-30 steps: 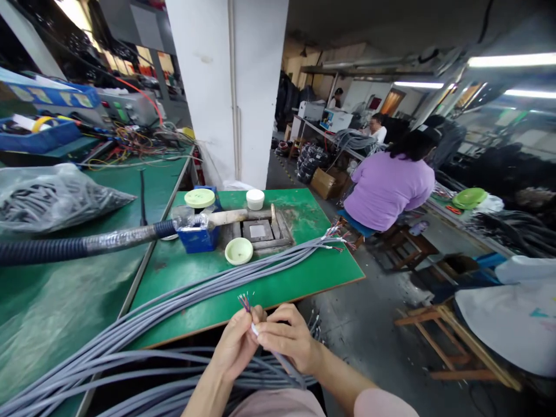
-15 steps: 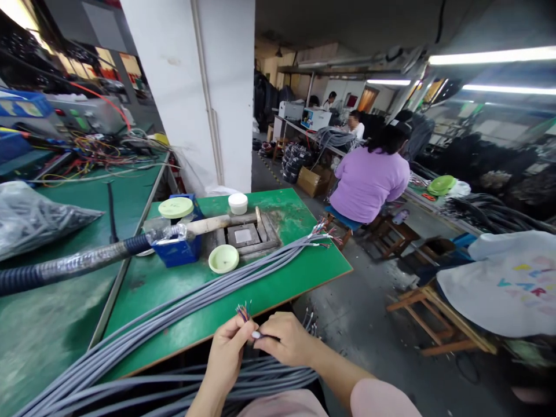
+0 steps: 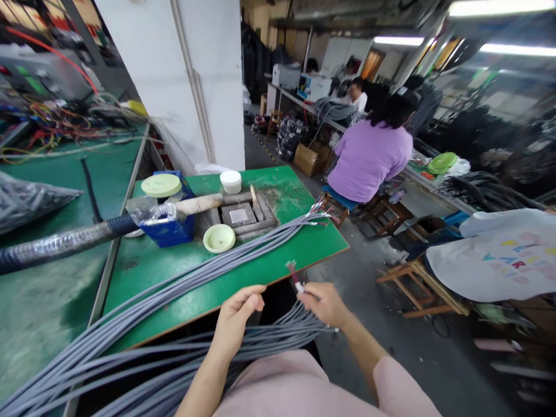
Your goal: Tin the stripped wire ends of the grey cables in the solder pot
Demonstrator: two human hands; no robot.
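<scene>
My right hand [image 3: 326, 302] pinches a grey cable near its stripped end [image 3: 295, 277], where thin coloured wires fan out past a white band. My left hand [image 3: 243, 307] is apart from it at the table's front edge, fingers loosely bent and holding nothing. Across the green table [image 3: 304, 250] lies a bundle of grey cables [image 3: 208, 267], with frayed wire ends at its right. A second bundle of grey cables [image 3: 278, 331] runs across my lap, below both hands.
On the table are a pale green dish [image 3: 219, 238], a white tub [image 3: 230, 182], a blue box [image 3: 169, 231] and a square metal-framed pot [image 3: 243, 215]. A ribbed hose [image 3: 78, 242] enters from the left. A person in purple [image 3: 369, 159] sits beyond; a wooden stool [image 3: 417, 286] stands right.
My left hand has let go of the wire end. My right hand has moved right with the cable, away from the left. The view has tilted down slightly.
</scene>
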